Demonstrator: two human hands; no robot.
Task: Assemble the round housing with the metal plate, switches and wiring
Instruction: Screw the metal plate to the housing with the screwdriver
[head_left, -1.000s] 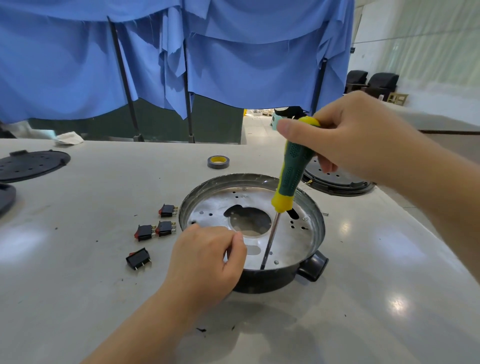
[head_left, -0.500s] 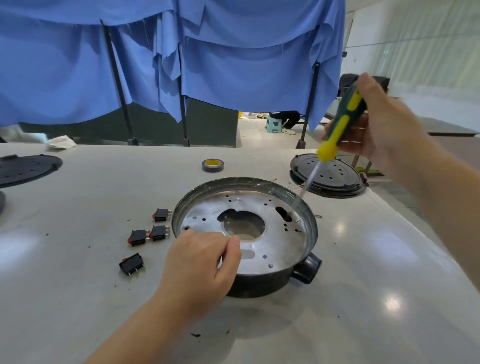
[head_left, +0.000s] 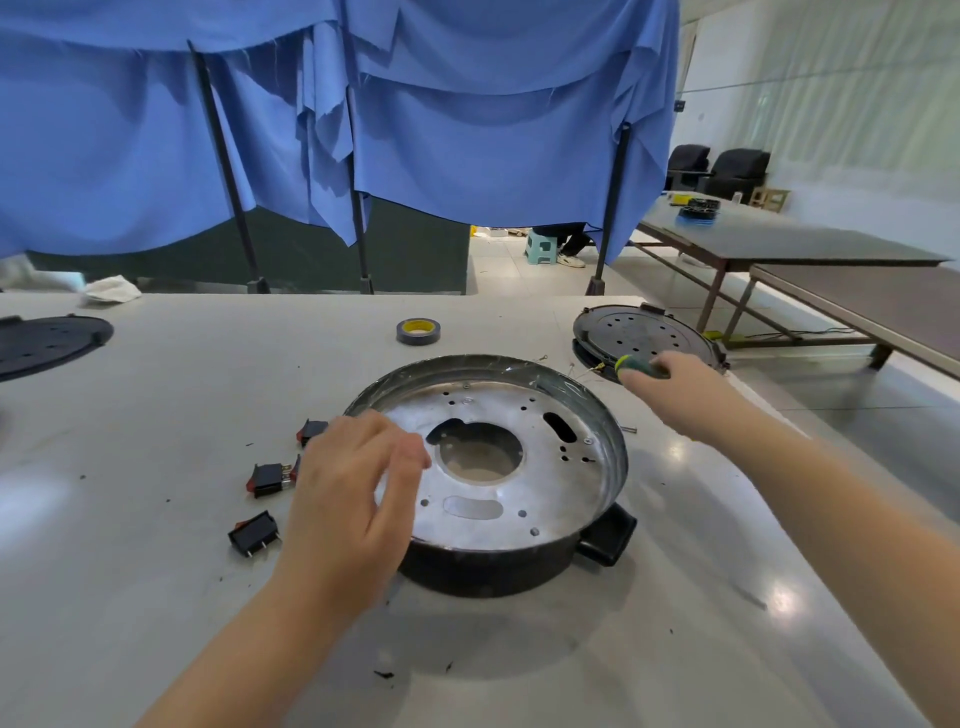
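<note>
The round black housing (head_left: 519, 571) sits mid-table with the holed metal plate (head_left: 550, 483) lying inside it. My left hand (head_left: 353, 488) hovers over the housing's left rim, fingers loosely curled and apart, holding nothing. Far right of the housing, my right hand (head_left: 670, 379) is shut on a green-and-yellow screwdriver (head_left: 631, 366), low at the table beside a black perforated lid (head_left: 644, 330). Several black rocker switches lie left of the housing, one (head_left: 267, 478) by my left hand, another (head_left: 253, 532) nearer me. No wiring shows.
A roll of grey tape (head_left: 418, 331) lies behind the housing. Another black lid (head_left: 49, 343) rests at the far left edge. Loose screws (head_left: 628, 429) lie right of the housing. Blue cloth on poles hangs behind the table. Dark tables stand at right.
My right hand has lifted the screwdriver out of the housing and carried it right and down to the table by the black lid. My left hand has loosened from the rim.
</note>
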